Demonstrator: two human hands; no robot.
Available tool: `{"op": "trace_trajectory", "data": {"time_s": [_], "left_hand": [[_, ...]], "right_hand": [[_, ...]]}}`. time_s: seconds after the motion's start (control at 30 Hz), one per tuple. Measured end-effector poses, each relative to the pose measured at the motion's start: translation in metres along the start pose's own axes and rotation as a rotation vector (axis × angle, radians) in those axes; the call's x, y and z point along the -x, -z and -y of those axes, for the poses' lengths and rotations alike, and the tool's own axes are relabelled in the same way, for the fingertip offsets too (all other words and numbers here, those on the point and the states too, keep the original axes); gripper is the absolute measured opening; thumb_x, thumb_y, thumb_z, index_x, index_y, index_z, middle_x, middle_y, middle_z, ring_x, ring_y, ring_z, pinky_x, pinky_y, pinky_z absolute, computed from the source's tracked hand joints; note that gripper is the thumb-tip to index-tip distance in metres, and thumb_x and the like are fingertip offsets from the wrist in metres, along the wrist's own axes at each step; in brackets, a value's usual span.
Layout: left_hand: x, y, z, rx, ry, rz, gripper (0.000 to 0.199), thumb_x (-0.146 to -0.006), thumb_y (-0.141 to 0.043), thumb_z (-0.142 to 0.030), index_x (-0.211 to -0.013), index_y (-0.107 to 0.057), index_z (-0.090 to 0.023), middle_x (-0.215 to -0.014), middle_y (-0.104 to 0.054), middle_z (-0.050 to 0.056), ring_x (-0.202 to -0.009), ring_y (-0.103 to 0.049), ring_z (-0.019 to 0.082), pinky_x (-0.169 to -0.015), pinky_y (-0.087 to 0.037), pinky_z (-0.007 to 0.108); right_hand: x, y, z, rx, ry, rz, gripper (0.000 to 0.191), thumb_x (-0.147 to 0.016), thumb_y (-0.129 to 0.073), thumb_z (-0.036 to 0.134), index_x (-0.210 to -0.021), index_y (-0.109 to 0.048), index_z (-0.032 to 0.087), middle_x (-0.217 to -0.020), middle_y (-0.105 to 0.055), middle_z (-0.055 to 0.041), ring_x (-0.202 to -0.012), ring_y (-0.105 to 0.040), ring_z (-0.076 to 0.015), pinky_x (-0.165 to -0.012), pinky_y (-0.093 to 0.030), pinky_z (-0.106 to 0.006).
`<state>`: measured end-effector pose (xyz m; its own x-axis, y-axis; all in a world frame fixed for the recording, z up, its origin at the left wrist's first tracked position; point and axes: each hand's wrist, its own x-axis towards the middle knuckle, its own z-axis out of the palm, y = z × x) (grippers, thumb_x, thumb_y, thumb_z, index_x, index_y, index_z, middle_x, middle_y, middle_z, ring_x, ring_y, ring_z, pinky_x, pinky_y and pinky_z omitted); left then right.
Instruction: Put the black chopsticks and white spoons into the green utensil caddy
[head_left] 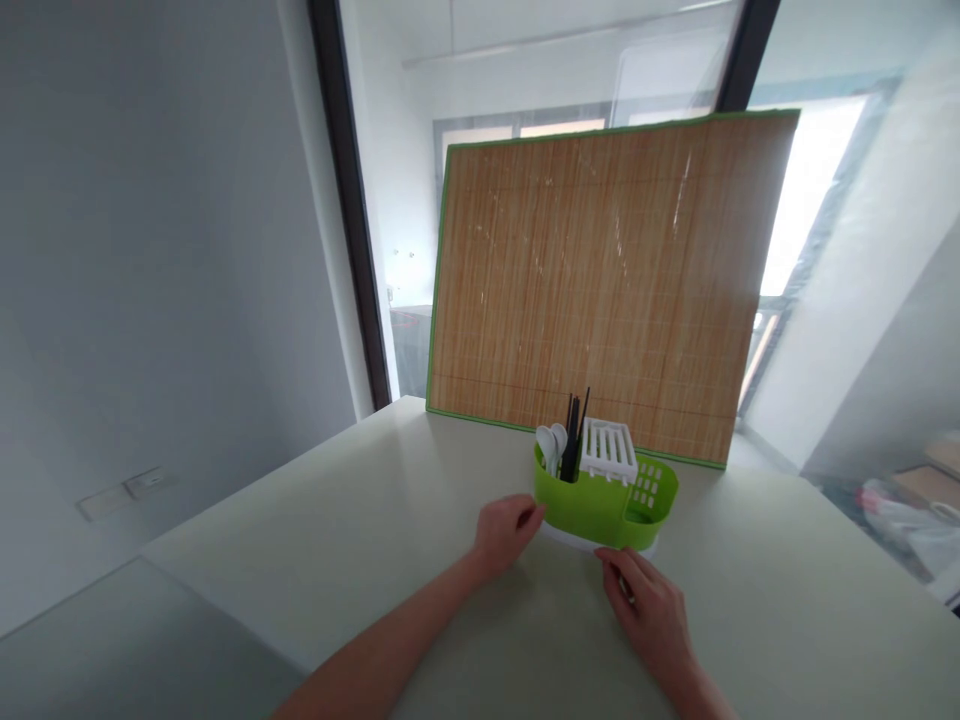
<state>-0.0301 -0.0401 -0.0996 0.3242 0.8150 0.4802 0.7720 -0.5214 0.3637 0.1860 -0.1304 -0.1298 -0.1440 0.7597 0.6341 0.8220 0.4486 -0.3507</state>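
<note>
A green holder (581, 508) stands upright on the white table, on a white base (570, 538). White spoons (551, 447) and black chopsticks or similar dark utensils (572, 440) stand in its left part. A white slotted rack (609, 450) sits over the middle, and a perforated compartment (651, 485) is at the right. My left hand (508, 532) is curled beside the holder's left end, its fingertips near the base. My right hand (645, 605) has bent fingers at the front edge of the base. Whether either hand grips anything is unclear.
A bamboo mat (600, 280) with green edging leans upright at the back of the white table (360, 510). Behind it are glass panels with dark frames (352, 200). A grey wall (165, 220) rises at the left, and blurred items (900, 515) lie beyond the right edge.
</note>
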Motion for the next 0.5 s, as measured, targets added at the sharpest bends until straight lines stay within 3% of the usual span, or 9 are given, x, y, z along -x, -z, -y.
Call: {"op": "trace_trajectory", "data": {"time_s": [0.1,0.17,0.37,0.5], "left_hand": [[0.019,-0.018,0.008,-0.084,-0.019,0.236,0.035,-0.084,-0.042,-0.041,-0.061,-0.058,-0.019,-0.057,-0.058,-0.001,-0.055,-0.049,0.012,-0.053,-0.025,0.024],[0.023,-0.026,0.009,-0.117,-0.048,0.307,0.032,-0.082,-0.044,-0.041,-0.064,-0.06,-0.02,-0.06,-0.06,0.0,-0.058,-0.053,0.014,-0.053,-0.025,0.024],[0.018,-0.028,0.008,-0.126,-0.048,0.351,0.034,-0.083,-0.04,-0.042,-0.068,-0.062,-0.02,-0.067,-0.064,0.002,-0.066,-0.057,0.016,-0.057,-0.028,0.025],[0.016,-0.026,0.007,-0.124,-0.037,0.363,0.033,-0.082,-0.04,-0.042,-0.069,-0.063,-0.021,-0.068,-0.064,0.002,-0.068,-0.058,0.016,-0.059,-0.03,0.025]], "right_hand": [[0.0,-0.001,0.003,0.019,-0.041,-0.013,0.019,-0.09,-0.041,0.027,-0.101,-0.056,0.025,-0.085,-0.059,-0.0008,-0.075,-0.057,-0.0147,-0.064,-0.042,-0.024],[-0.002,0.0,0.003,0.019,-0.083,-0.052,0.021,-0.09,-0.04,0.027,-0.104,-0.055,0.026,-0.093,-0.058,-0.0015,-0.075,-0.057,-0.0143,-0.065,-0.043,-0.024],[-0.015,0.015,-0.004,0.053,-0.296,-0.27,0.034,-0.089,-0.039,0.033,-0.122,-0.044,0.024,-0.12,-0.048,-0.0055,-0.068,-0.055,-0.0117,-0.059,-0.046,-0.025],[-0.028,0.017,-0.006,0.25,-0.317,-0.196,0.039,-0.089,-0.04,0.034,-0.126,-0.038,0.021,-0.126,-0.045,-0.0073,-0.088,-0.057,-0.0178,-0.061,-0.047,-0.027]]}}
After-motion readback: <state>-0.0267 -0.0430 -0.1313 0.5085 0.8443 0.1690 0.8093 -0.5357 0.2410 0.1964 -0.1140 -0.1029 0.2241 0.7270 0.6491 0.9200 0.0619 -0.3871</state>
